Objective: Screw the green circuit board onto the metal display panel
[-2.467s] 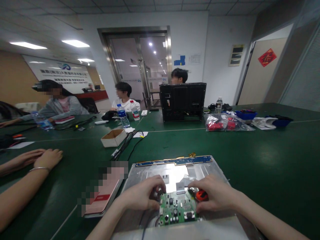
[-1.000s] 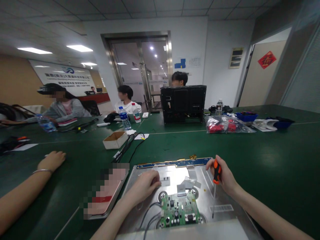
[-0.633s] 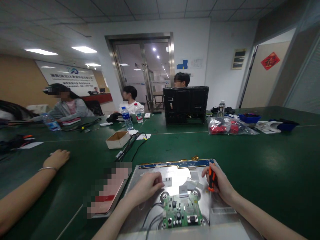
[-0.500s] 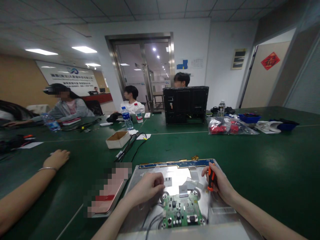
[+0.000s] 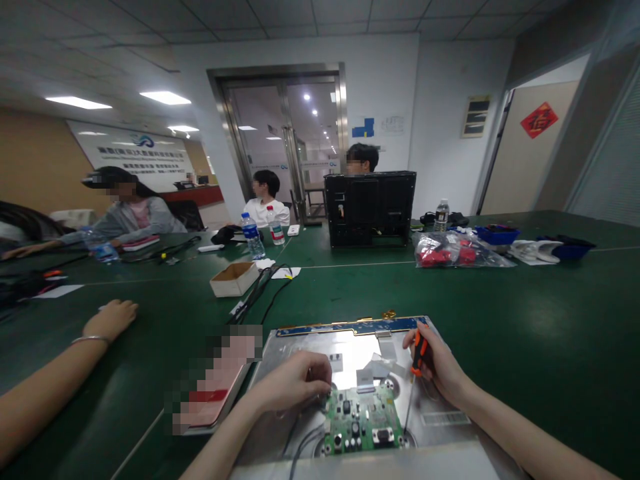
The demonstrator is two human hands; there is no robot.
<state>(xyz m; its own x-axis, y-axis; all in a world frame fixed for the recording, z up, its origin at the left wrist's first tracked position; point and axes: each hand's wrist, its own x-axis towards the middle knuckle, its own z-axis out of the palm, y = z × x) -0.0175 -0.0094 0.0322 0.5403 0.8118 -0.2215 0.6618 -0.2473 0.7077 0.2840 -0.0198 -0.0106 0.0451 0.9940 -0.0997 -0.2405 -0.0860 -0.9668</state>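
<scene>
A metal display panel (image 5: 280, 363) lies flat on the table before me, with a blue circuit strip (image 5: 345, 328) along its far edge. On its near part sits a green circuit board (image 5: 363, 417) with black cables (image 5: 303, 445) at its left side. My right hand (image 5: 437, 360) grips an orange and black screwdriver (image 5: 419, 353); its shaft slants down, and the tip is by the board's lower right corner. My left hand (image 5: 300, 380) is at the board's upper left corner, fingers curled together, and what they hold, if anything, is hidden.
A co-worker's forearm and hand (image 5: 107, 323) rest on the table at the left. Nearby are a pink-topped object (image 5: 215, 393), a small open box (image 5: 234, 280) and cables. Farther back stand bottles (image 5: 253, 237), a black frame (image 5: 370, 210), a plastic bag (image 5: 460, 252) and blue trays (image 5: 497, 237).
The screwdriver has tilted, its tip now showing at the board's lower right corner. My left hand has shifted slightly down and right, closer to the board's corner.
</scene>
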